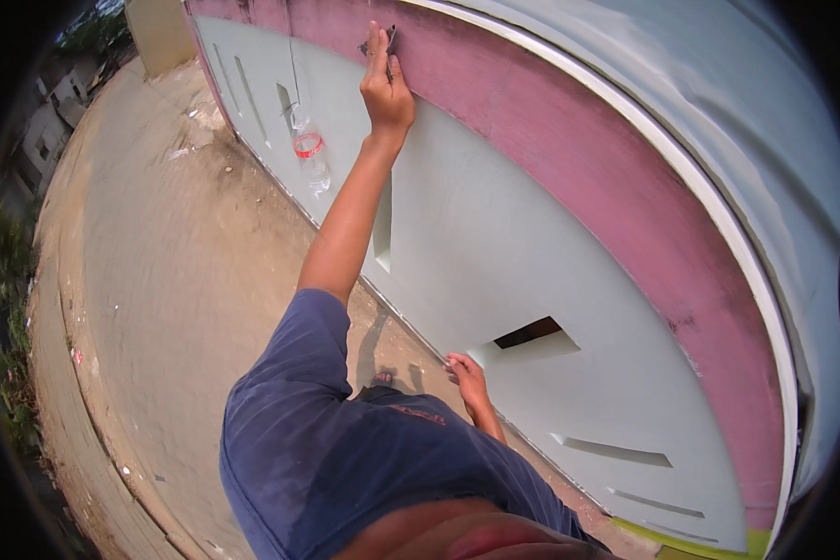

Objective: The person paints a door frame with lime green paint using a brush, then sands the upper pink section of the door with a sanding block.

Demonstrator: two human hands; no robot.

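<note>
Raised high on the wall, my left hand [385, 93] presses a dark grey folded sheet [391, 39], which looks like sandpaper, against the pink band [532, 140]. The fingers lie over the sheet and hide most of it; its edges stick out on both sides. Lower down, my right hand [469, 378] hangs beside the pale wall [457, 215], close to a slot opening. Its fingers are loosely bent and a little apart, and I see nothing in them.
A clear plastic bottle with a red label [310, 147] hangs on a cord left of my raised arm. Several slots, such as a dark one [529, 333], cut the wall. White trim [663, 140] edges the band. Sandy ground [177, 280] stretches left, with scattered litter.
</note>
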